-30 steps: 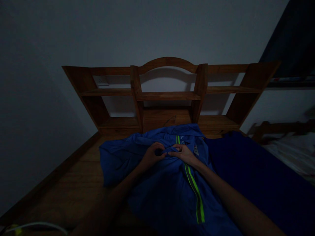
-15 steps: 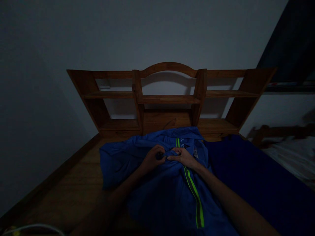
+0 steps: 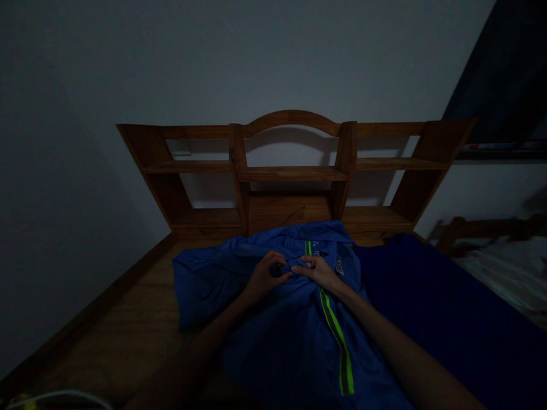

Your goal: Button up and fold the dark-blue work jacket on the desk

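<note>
A blue work jacket (image 3: pixel 282 330) with yellow-green reflective stripes and a small light label lies spread on the wooden desk top (image 3: pixel 128 330). Around its middle, my left hand (image 3: pixel 267 274) pinches a fold of the cloth between thumb and fingers. Close beside it, my right hand (image 3: pixel 318 272) grips the same fold, its thumb and fingertips nearly touching those of the left. What lies inside the fold, such as a button or snap, is too dark to make out.
A wooden shelf unit (image 3: pixel 294 173) stands at the back against the white wall (image 3: pixel 213 62). Dark blue cloth (image 3: pixel 427 307) lies to the right. At the lower left a pale cable (image 3: pixel 64 393) curves. A wooden rail (image 3: pixel 482 228) and whitish fabric (image 3: pixel 504 267) show far right.
My thumbs and fingertips have shifted slightly on the fold, the left thumb moving a little to the right. The jacket stays in place, and the view has tilted very slightly.
</note>
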### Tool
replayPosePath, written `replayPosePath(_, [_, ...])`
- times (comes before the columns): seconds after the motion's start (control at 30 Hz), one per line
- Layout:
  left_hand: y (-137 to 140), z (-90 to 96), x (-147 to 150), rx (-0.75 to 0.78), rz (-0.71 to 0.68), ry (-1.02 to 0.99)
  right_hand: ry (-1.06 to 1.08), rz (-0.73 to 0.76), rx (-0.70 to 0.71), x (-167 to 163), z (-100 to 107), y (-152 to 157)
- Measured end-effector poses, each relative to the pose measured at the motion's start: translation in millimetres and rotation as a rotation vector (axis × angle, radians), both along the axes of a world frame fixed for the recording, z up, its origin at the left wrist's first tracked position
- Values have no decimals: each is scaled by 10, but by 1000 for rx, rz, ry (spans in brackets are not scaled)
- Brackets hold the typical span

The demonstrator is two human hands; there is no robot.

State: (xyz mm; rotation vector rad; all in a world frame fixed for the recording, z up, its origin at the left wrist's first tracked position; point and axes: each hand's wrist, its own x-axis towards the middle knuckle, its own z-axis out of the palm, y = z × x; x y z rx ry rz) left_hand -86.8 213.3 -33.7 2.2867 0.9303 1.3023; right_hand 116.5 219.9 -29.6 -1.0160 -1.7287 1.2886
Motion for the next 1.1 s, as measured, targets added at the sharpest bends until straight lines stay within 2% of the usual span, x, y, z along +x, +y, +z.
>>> replayPosePath(0.27, [3,-13,-5,-20,15,-14,-32,39,105,-23,49,-38])
replayPosePath(0.47, [-1,-5,4,-25,46,-37,-138,-31,369,-48,52,-73])
replayPosePath(0.53, [-8,-1,4,-30,54,-43,-149,-24,410,-59,47,-85])
replayPosePath(0.7, [-17,-16,9,-72,110,-47,-193,-52,425,-68,58,-112])
replayPosePath(0.93, [-61,51,33,1,93,8,-196,-65,383,-69,37,-104])
replayPosePath(1.0, [-109,94,44,-43,103,-15,-193,-72,344,-69,21,-100])
replayPosePath(1.1, [-148,128,36,-171,196,-113,-175,-74,314,-70,12,-99])
